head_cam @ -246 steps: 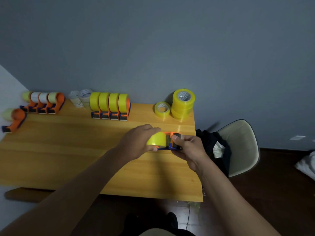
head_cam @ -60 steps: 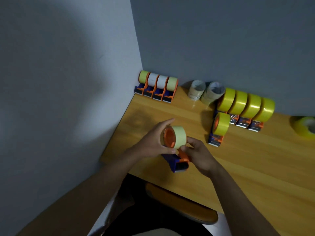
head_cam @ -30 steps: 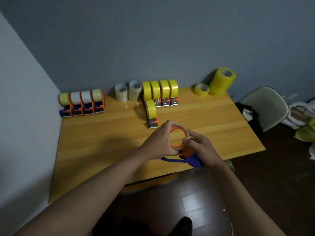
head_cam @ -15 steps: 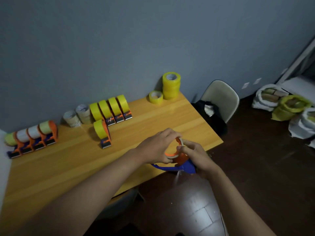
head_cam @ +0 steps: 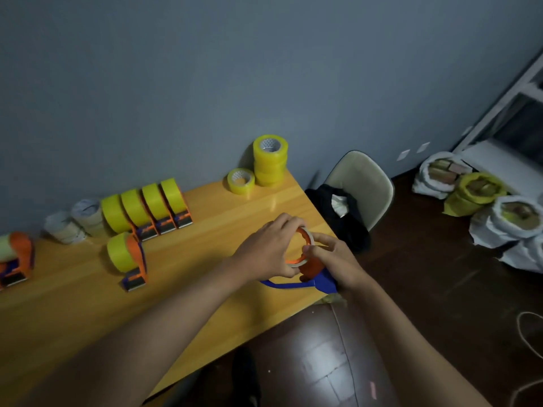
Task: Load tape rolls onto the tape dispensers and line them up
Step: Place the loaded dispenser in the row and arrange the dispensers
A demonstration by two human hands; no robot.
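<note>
Left hand (head_cam: 266, 251) fingers curl round the tape roll (head_cam: 302, 247) on the dispenser (head_cam: 316, 274), which right hand (head_cam: 335, 261) fingers grip, above the bench (head_cam: 73, 312) edge at five o'clock.

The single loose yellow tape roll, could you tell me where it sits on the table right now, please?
In the head view, the single loose yellow tape roll lies flat at the table's far right corner near the wall, just left of the stack of yellow rolls.
</note>
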